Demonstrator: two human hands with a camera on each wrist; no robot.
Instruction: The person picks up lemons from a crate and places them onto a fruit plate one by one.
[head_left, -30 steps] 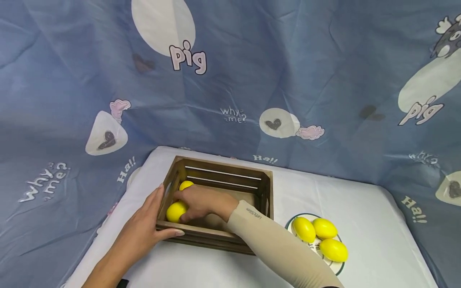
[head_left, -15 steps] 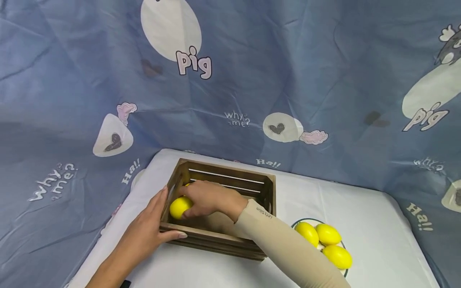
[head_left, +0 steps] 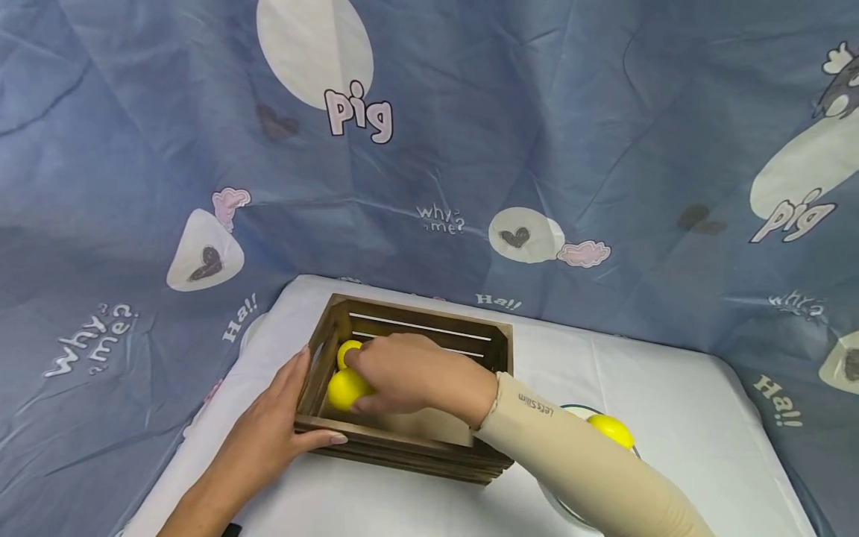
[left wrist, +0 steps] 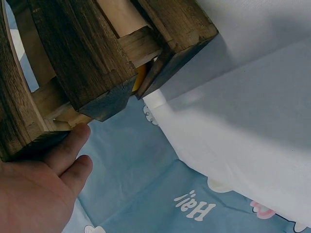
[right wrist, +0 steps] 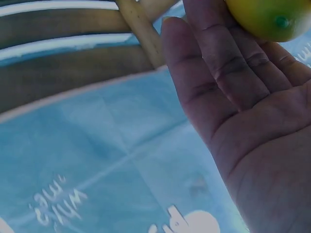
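Note:
In the head view a brown slatted wooden crate (head_left: 416,436) stands on the white cloth. Along its front left corner lies my left hand (head_left: 262,429), straight fingers on the side wall and thumb on the front rim. In the left wrist view two of its fingertips touch the crate's wood. Inside the crate, at the left, my right hand (head_left: 409,373) grips a yellow lemon (head_left: 345,390) between thumb and fingers. In the right wrist view the lemon (right wrist: 272,19) lies against the fingers; the thumb is out of frame. Another lemon (head_left: 345,352) sits just behind, partly covered by fingertips.
To the crate's right, the sleeved right forearm mostly covers a plate (head_left: 567,507). One lemon (head_left: 611,430) shows on it. A blue printed cloth (head_left: 429,149) hangs behind and to the sides of the white surface (head_left: 691,447).
My right hand and the gripped lemon have shifted right inside the crate, uncovering more of the rear lemon. The right forearm now hides most of the plate. My left hand stays at the crate corner.

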